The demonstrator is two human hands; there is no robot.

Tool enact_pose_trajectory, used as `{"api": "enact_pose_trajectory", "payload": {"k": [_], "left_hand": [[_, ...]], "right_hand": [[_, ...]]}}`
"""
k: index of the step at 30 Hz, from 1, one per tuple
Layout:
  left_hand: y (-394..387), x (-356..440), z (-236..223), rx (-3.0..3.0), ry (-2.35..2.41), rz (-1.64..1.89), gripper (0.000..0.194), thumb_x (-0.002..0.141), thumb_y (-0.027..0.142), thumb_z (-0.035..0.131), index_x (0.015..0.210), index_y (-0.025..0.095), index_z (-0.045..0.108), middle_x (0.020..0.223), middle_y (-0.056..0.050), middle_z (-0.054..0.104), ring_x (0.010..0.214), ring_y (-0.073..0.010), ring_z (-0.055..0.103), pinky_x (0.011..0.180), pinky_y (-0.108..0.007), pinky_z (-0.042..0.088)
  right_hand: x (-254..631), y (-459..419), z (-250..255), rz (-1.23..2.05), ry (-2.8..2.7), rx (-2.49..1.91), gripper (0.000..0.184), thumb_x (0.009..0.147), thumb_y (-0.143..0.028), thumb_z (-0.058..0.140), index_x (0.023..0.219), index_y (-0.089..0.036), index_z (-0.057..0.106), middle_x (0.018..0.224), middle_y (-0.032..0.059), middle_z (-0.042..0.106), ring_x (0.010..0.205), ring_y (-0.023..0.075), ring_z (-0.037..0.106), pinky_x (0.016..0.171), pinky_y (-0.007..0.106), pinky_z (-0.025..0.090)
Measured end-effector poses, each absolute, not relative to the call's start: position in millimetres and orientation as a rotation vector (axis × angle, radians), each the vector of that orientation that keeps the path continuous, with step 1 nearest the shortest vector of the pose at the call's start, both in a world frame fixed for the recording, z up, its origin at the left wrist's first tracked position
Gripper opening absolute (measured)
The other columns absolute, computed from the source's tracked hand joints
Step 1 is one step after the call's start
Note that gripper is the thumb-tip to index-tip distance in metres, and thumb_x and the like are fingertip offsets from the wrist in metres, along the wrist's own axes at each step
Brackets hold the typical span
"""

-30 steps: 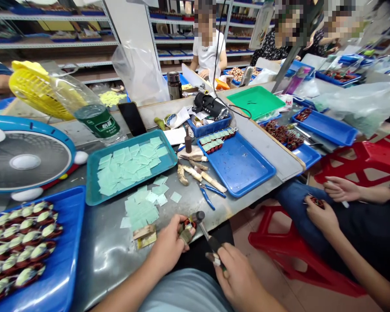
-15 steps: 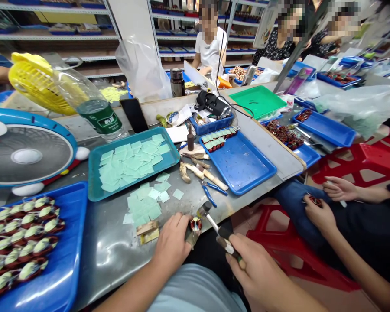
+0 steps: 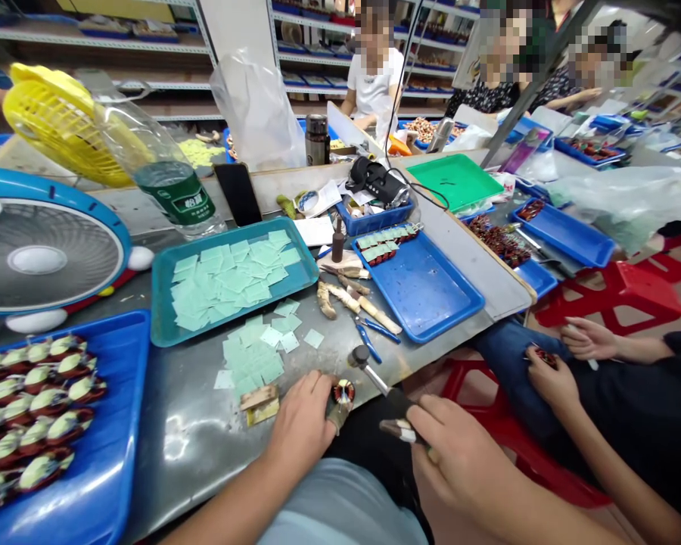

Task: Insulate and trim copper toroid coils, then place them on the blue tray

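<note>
- Steel table (image 3: 187, 454) before me, pale green squares (image 3: 250, 359) at eleven o'clock.
- Left hand (image 3: 300, 431) closed, pinching a toroid coil (image 3: 343, 392) upright to steady it.
- Right hand (image 3: 459, 462) closed around a metal-shafted tool (image 3: 374, 378), its head near the coil's one o'clock.

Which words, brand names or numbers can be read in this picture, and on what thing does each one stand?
"怡宝" stands on the green label of the plastic water bottle.
The smaller print on that label is too blurred to read.
The marks on the white paper are too small to read.
</note>
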State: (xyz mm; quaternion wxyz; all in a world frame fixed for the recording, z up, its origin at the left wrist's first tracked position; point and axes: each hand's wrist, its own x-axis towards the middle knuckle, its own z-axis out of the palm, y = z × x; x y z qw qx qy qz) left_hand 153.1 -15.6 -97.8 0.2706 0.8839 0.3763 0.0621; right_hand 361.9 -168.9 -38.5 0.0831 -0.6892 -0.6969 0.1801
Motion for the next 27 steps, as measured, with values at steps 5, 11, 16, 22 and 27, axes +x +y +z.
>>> {"api": "enact_pose_trajectory", "payload": {"k": [5, 11, 16, 22, 27], "left_hand": [[-14, 152, -100, 2.385, 1.006, 0.171, 0.023, 0.089, 0.02, 0.063, 0.112, 0.022, 0.063, 0.102, -0.007, 0.065, 0.097, -0.0277, 0.064, 0.086, -0.039, 0.048], [-16, 151, -100, 2.408, 0.978, 0.237, 0.024, 0.085, 0.015, 0.062, 0.108, 0.021, 0.062, 0.099, -0.008, 0.064, 0.094, -0.0288, 0.063, 0.083, -0.041, 0.049], [-14, 147, -108, 2.456, 0.882, 0.398, 0.029, 0.079, 0.009, 0.061, 0.106, 0.021, 0.06, 0.099, -0.008, 0.069, 0.092, -0.0296, 0.066, 0.081, -0.041, 0.052], [-6, 135, -109, 2.507, 0.615, 0.743, 0.028, 0.093, 0.017, 0.06, 0.119, 0.025, 0.055, 0.101, -0.007, 0.075, 0.087, -0.0219, 0.074, 0.077, -0.031, 0.056], [2, 132, -79, 2.529, 0.534, 0.971, 0.045, 0.091, 0.012, 0.068, 0.127, 0.028, 0.045, 0.115, -0.01, 0.077, 0.097, -0.0225, 0.075, 0.088, -0.038, 0.057]], "right_hand": [[362, -165, -29, 0.569, -2.196, -2.032, 0.023, 0.086, -0.005, 0.05, 0.097, -0.024, 0.057, 0.09, 0.0036, 0.06, 0.076, 0.0217, 0.051, 0.07, 0.034, 0.035], [364, -161, -27, 0.459, -2.197, -1.985, 0.024, 0.081, -0.004, 0.051, 0.095, -0.023, 0.056, 0.089, 0.0045, 0.06, 0.077, 0.0221, 0.052, 0.071, 0.034, 0.036], [367, -174, -36, 0.651, -1.802, -2.088, 0.01, 0.093, -0.014, 0.048, 0.092, -0.022, 0.053, 0.083, 0.0024, 0.057, 0.074, 0.0179, 0.054, 0.067, 0.028, 0.04], [347, -168, -65, 0.911, -1.277, -1.962, 0.009, 0.094, -0.021, 0.054, 0.085, -0.02, 0.053, 0.074, -0.0038, 0.052, 0.067, 0.0126, 0.049, 0.062, 0.022, 0.042], [331, -128, -74, 0.865, -1.207, -1.819, 0.003, 0.09, -0.019, 0.058, 0.087, -0.019, 0.059, 0.083, 0.0, 0.058, 0.076, 0.0149, 0.054, 0.071, 0.025, 0.047]]}}
